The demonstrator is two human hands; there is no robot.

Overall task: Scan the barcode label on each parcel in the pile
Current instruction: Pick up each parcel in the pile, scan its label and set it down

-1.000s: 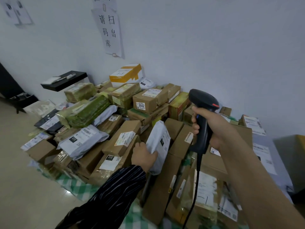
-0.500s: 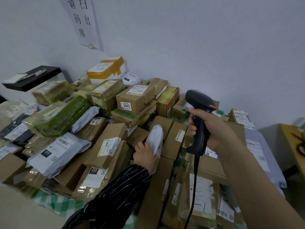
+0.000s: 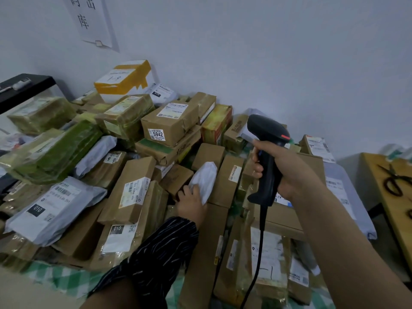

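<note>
1. Left hand [image 3: 191, 204], in a dark striped sleeve, grips the lower end of the white mailer [image 3: 205, 179] near the middle of the pile of parcels [image 3: 226, 181]. The right hand [image 3: 287, 172] is wrapped round the handle of the black barcode scanner [image 3: 267, 152], at 3 o'clock from the mailer. The scanner's head is up and its cable hangs toward 6 o'clock.
2. A second ago the mailer stood raised with its broad face toward the camera. It now lies lower, wedged between brown boxes, and its label is out of sight. The scanner is held much as before.
3. The view has shifted. The wall notice [image 3: 89, 18] has slid to 11 o'clock and is cropped. Scissors [image 3: 394, 179] on a wooden counter [image 3: 396, 210] have come into view at 3 o'clock.
4. Readable writing:
   - The brown box [image 3: 171, 121] at 12 o'clock from the mailer has a sticker reading "5942".
   - The grey mailer [image 3: 53, 206] at 9 o'clock carries a black tag reading "010".
   - The taped box [image 3: 120, 239] at 7 o'clock also shows "010".
   - The notice shows 出 and 库.
   - The other labels are too small to read.
</note>
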